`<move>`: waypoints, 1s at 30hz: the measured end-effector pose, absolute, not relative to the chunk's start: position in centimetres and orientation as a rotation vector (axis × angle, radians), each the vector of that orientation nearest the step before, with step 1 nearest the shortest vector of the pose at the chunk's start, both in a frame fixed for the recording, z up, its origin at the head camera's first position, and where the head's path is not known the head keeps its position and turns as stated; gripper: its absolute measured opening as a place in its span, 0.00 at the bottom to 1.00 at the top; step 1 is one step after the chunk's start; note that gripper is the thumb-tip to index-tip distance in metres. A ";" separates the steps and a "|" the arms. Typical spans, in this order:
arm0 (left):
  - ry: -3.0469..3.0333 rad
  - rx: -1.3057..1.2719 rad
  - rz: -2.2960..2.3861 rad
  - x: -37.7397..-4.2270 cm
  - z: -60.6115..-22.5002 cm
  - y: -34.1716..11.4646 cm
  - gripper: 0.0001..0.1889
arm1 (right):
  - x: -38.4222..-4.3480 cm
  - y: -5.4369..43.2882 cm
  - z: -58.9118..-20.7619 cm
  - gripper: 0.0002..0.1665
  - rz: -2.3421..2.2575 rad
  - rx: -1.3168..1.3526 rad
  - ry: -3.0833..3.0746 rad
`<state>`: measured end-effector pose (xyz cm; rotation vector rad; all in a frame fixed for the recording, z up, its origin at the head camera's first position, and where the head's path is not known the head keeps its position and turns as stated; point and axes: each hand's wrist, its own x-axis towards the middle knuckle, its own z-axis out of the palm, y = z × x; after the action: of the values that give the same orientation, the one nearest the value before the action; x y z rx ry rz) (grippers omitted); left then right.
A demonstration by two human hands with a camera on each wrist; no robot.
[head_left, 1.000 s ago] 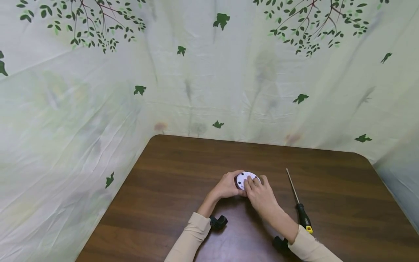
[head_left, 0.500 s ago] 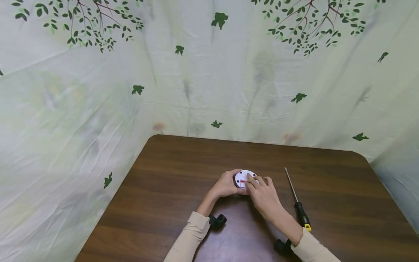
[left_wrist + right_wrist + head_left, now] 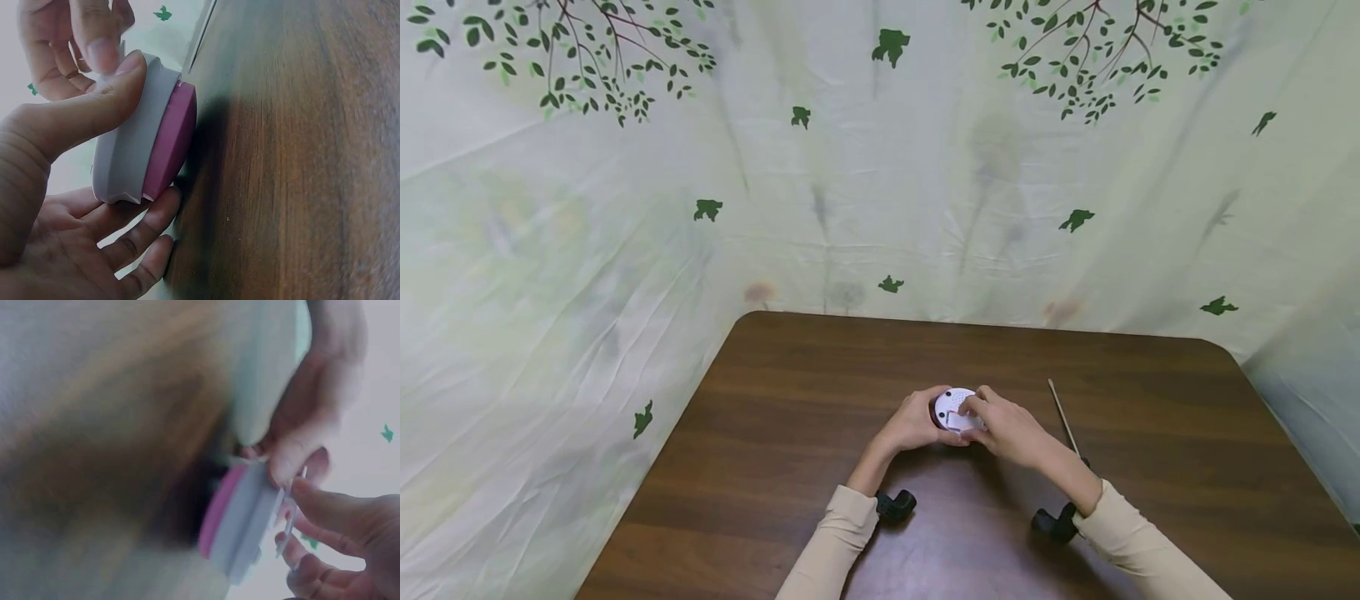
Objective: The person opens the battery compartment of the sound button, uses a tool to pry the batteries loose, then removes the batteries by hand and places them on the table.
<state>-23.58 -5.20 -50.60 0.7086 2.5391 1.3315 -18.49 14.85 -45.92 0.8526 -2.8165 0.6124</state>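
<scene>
A round white device (image 3: pixel 950 403) with a perforated back and a pink face is held just above the table. My left hand (image 3: pixel 913 423) grips its rim; in the left wrist view the thumb lies on the white side (image 3: pixel 139 134) and the fingers are below, with the pink face (image 3: pixel 174 137) toward the table. My right hand (image 3: pixel 1011 429) is at the back of the device. In the right wrist view it pinches a thin white cover (image 3: pixel 289 528) that stands tilted away from the back. A rectangular recess shows in the back in the head view.
A screwdriver (image 3: pixel 1063 417) lies on the brown wooden table (image 3: pixel 820 367) to the right, its handle mostly hidden by the right forearm. Black wrist cameras (image 3: pixel 897 506) hang below both wrists. Pale cloth (image 3: pixel 850 167) with leaf prints hangs behind the table.
The right hand has turned, from fingers spread on the device's back to pinching the thin cover. A red strip on the back, seen half a second ago, no longer shows clearly. The left hand keeps its grip.
</scene>
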 end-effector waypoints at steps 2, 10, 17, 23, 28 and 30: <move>2.538 0.704 1.330 -23.5 -50.7 -5.2 0.39 | -19.0 15.5 -45.3 0.14 0.678 0.804 -2.861; 2.562 0.659 1.306 -23.4 -50.7 -5.3 0.42 | -22.6 20.2 -44.1 0.16 0.605 0.402 -3.036; 2.544 0.663 1.311 -23.5 -50.6 -5.4 0.42 | -25.3 23.3 -44.8 0.22 0.581 0.118 -3.255; 2.535 0.666 1.322 -23.5 -50.6 -5.3 0.42 | -26.4 23.3 -45.7 0.30 0.553 -0.059 -3.273; 2.543 0.679 1.318 -23.6 -50.8 -5.2 0.42 | -26.8 22.9 -46.3 0.27 0.498 -0.150 -3.287; 2.543 0.679 1.319 -23.6 -50.8 -5.2 0.42 | -26.8 22.9 -46.5 0.26 0.487 -0.153 -3.294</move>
<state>-23.57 -5.23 -50.85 0.6787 2.5434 1.3194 -26.82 22.88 -46.51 -0.1532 -3.2940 0.4866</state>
